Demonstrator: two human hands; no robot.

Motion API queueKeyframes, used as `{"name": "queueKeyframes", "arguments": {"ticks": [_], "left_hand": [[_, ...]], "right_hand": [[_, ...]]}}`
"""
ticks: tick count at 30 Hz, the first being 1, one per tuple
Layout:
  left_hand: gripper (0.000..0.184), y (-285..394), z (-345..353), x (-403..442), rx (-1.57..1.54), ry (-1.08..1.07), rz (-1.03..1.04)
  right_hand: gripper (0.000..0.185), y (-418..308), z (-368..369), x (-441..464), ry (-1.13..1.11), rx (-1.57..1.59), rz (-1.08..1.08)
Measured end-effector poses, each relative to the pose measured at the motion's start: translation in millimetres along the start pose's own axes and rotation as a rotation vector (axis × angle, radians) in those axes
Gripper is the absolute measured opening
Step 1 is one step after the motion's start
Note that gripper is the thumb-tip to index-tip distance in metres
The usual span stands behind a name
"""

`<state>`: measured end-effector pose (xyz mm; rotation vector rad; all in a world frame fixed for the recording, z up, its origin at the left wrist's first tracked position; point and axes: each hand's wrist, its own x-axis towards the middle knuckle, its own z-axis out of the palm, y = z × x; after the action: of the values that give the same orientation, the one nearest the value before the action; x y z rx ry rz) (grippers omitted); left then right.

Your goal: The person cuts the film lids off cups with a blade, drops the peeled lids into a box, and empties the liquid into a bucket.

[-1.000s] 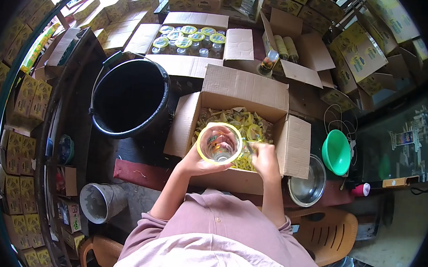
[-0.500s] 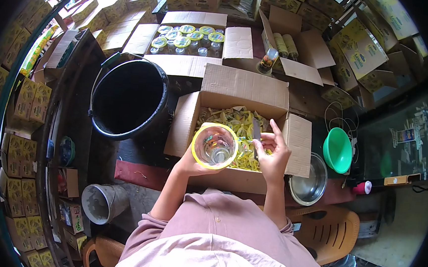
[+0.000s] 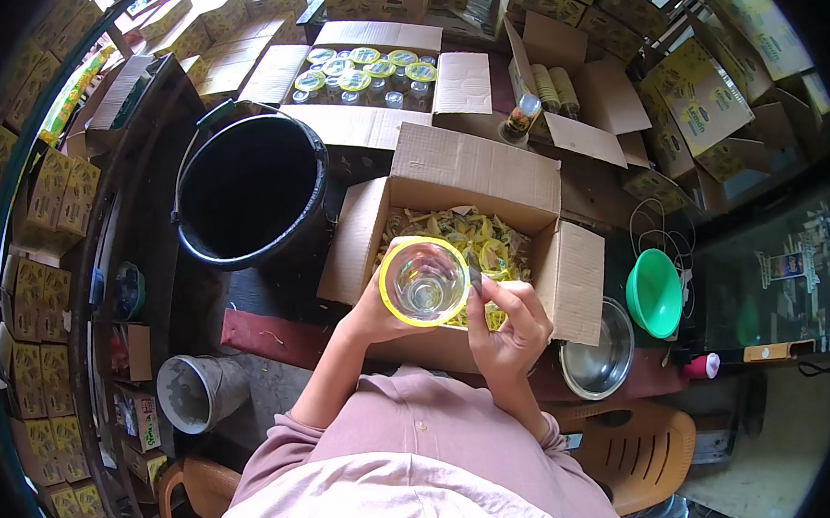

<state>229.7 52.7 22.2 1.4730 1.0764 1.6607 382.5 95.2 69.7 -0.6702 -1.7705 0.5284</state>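
Observation:
My left hand (image 3: 370, 312) is wrapped round a clear jar with a yellow rim (image 3: 424, 298), its open mouth tilted up towards me. Pinched in my right hand (image 3: 511, 328) is a thin, dark flat blade (image 3: 475, 273), like a small knife, held at the right side of the jar's rim. Whether the blade touches the rim I cannot tell. Below both hands stands an open cardboard box (image 3: 475, 159), holding many small yellow wrapped packets (image 3: 465, 226).
Left of the box stands a black bucket (image 3: 323, 171). A carton of yellow-lidded jars (image 3: 353, 81) lies behind, beside an upright jar (image 3: 521, 120). To the right are a steel bowl (image 3: 617, 355), a green bowl (image 3: 655, 293) and a pink thread spool (image 3: 703, 366).
My right hand has moved left and slightly down, bringing the blade from over the box to the jar's rim. The jar has shifted slightly right.

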Motion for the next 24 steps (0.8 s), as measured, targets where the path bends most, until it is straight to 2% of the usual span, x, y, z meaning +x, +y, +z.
{"name": "queueKeyframes", "arguments": {"ticks": [4,8,11,17,20,24], "left_hand": [[0.077,-0.8,0.5,1.3,0.085,-0.068,0.025],[0.074,1.7,2.9,1.0,0.007,-0.077,0.001],[0.069,3.4,0.8,9.0,-0.023,-0.126,0.103],[0.065,-0.5,-2.8,5.9,-0.071,-0.139,0.06],[0.066,1.0,0.4,3.4,-0.018,-0.191,-0.009],[0.066,4.0,0.8,6.2,-0.023,-0.219,0.044]], "right_hand": [[0.023,-1.0,0.6,1.5,0.011,-0.031,-0.007],[0.022,5.5,-0.1,2.1,0.002,-0.003,0.04],[0.021,9.9,-2.0,2.1,0.037,0.031,0.06],[0.02,8.5,-2.4,-0.1,-0.024,0.115,0.054],[0.02,7.9,-1.0,2.1,-0.016,0.059,0.04],[0.023,12.5,-2.4,0.3,-0.047,0.149,0.08]]}}
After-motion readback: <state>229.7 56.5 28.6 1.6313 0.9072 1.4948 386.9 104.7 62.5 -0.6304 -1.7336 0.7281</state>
